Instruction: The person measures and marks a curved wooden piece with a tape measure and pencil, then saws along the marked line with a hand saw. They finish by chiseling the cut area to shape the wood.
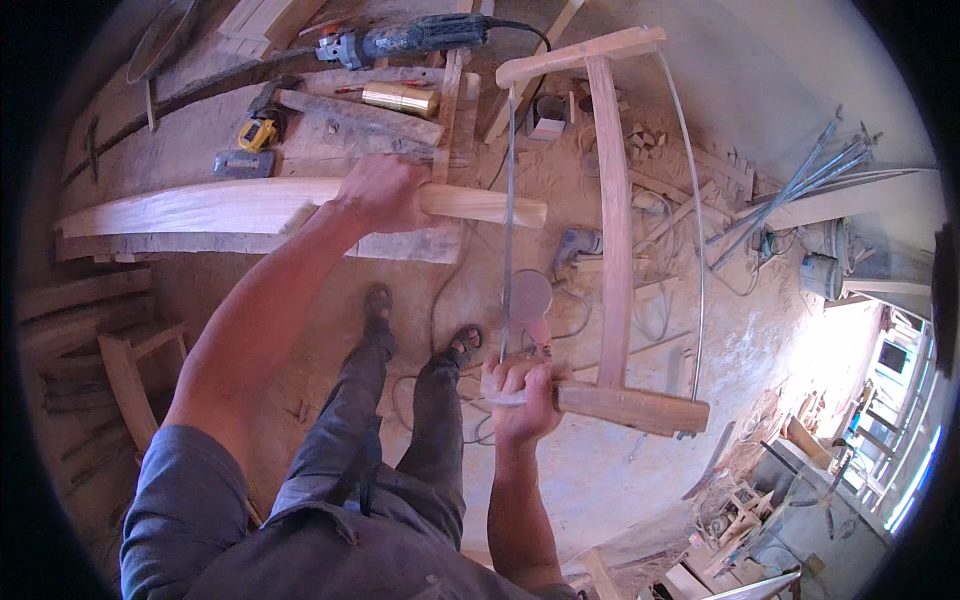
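My left hand (386, 193) grips a long pale wooden piece (202, 206) near its right end, on top of a worn bench plank (405, 246). The end of the piece juts out past the plank. In my right hand (521, 397) is the lower wooden arm (637, 407) of a frame saw, held at its left end. The saw's wooden stretcher (615, 202) stands upright in view, with a thin metal rod (696, 202) on its right. Its narrow blade (510, 157) crosses the protruding end of the pale piece; whether it touches the wood I cannot tell.
An angle grinder (412, 39), a gold-coloured can (401, 98), a yellow tape measure (256, 134) and a hammer-like tool with a thick wooden handle (360, 116) lie on the bench. Cables, a blue power tool (577, 244) and wood scraps litter the floor. Metal rods (802, 184) lean at right.
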`<state>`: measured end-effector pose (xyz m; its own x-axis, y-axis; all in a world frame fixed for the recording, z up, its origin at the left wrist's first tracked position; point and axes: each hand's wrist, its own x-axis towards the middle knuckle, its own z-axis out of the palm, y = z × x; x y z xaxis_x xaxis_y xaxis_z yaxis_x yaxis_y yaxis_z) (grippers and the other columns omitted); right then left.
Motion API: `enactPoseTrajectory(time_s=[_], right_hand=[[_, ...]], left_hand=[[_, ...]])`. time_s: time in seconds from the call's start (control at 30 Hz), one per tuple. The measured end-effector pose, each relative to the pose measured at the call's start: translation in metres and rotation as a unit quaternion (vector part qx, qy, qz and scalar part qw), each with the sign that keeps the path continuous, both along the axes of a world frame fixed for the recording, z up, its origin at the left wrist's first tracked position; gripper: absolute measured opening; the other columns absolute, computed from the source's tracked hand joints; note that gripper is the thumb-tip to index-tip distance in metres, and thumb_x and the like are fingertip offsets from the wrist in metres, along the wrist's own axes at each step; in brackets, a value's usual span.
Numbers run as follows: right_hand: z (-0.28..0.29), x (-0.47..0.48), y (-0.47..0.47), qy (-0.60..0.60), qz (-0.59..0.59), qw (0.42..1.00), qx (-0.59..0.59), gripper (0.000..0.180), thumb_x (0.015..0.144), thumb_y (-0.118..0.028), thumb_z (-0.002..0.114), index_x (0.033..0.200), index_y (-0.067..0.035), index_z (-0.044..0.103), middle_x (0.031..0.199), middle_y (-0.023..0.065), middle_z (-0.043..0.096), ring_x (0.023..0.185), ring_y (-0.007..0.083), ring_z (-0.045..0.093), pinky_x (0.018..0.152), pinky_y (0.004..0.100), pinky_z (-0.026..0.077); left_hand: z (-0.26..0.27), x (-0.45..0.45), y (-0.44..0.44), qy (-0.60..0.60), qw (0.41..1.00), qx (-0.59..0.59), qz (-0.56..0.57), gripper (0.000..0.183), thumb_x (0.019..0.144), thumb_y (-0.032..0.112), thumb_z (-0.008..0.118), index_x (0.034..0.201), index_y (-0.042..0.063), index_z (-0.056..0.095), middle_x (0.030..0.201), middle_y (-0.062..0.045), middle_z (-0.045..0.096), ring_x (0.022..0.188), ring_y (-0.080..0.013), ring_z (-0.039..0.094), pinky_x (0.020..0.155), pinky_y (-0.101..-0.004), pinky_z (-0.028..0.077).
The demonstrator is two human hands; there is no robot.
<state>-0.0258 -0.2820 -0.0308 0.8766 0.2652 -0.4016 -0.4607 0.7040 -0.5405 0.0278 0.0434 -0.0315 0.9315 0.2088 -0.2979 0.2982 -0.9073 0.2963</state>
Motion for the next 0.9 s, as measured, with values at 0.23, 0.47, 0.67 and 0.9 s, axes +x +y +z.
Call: enactPoseTrajectory(time_s=[0.23,0.47,0.67,0.9], right_hand=[[0.028,-0.028,-0.021,-0.144,0.085,0.984,-0.059,0.014,0.102,-0.02,0.052,0.091,-0.014,0.046,0.066,0.0059,0.048,0.06,0.0226,0.048,0.068,0.0496,0.044],[0.062,0.023,0.016,-0.04,0.1,0.987,-0.121,0.028,0.103,-0.028,0.051,0.08,-0.013,0.047,0.065,0.0015,0.044,0.062,0.02,0.048,0.072,0.0471,0.046],[0.064,0.026,0.011,-0.078,0.092,0.988,-0.098,0.025,0.103,-0.027,0.053,0.085,-0.011,0.048,0.064,0.0022,0.045,0.059,0.0198,0.048,0.068,0.0457,0.045],[0.068,0.019,0.013,-0.152,0.107,0.979,-0.085,0.018,0.101,-0.02,0.057,0.088,-0.011,0.048,0.065,0.0043,0.048,0.059,0.0208,0.049,0.065,0.046,0.044]], left_hand=[[-0.009,0.001,0.003,0.028,0.999,0.027,-0.011,0.061,0.07,0.063,0.078,0.097,0.009,0.075,0.094,-0.013,0.074,0.095,-0.0326,0.07,0.087,-0.0447,0.054],[-0.008,0.004,0.005,0.01,1.0,-0.009,-0.003,0.061,0.068,0.059,0.079,0.096,0.005,0.074,0.095,-0.017,0.073,0.096,-0.0345,0.07,0.088,-0.0457,0.053],[0.005,0.026,0.03,0.134,0.981,-0.135,-0.028,0.044,0.059,0.033,0.082,0.085,-0.001,0.073,0.085,-0.023,0.072,0.083,-0.0403,0.07,0.074,-0.047,0.055],[0.011,0.034,0.022,0.217,0.974,-0.038,-0.041,0.026,0.063,0.019,0.075,0.079,-0.001,0.074,0.084,-0.025,0.072,0.083,-0.037,0.072,0.075,-0.0455,0.056]])
